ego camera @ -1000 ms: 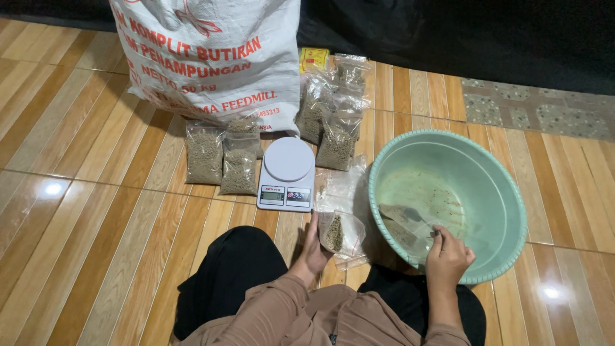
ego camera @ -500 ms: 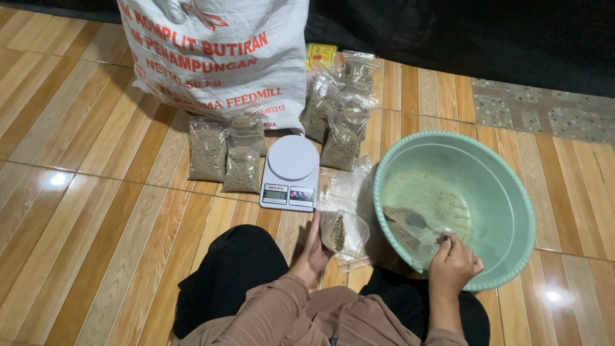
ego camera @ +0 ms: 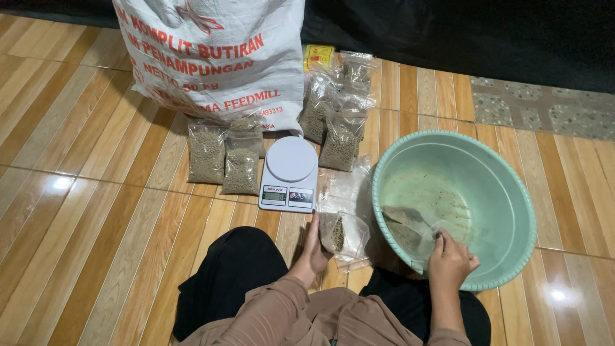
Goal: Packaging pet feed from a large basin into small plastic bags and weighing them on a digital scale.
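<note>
Scoop (ego camera: 410, 229) in rt hand (ego camera: 450, 261), lt hand (ego camera: 316, 251) holding bag (ego camera: 341, 234).

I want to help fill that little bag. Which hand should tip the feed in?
The right hand, probably: it holds the scoop of feed inside the bowl. The left hand is busy holding the bag open beside it.
</note>
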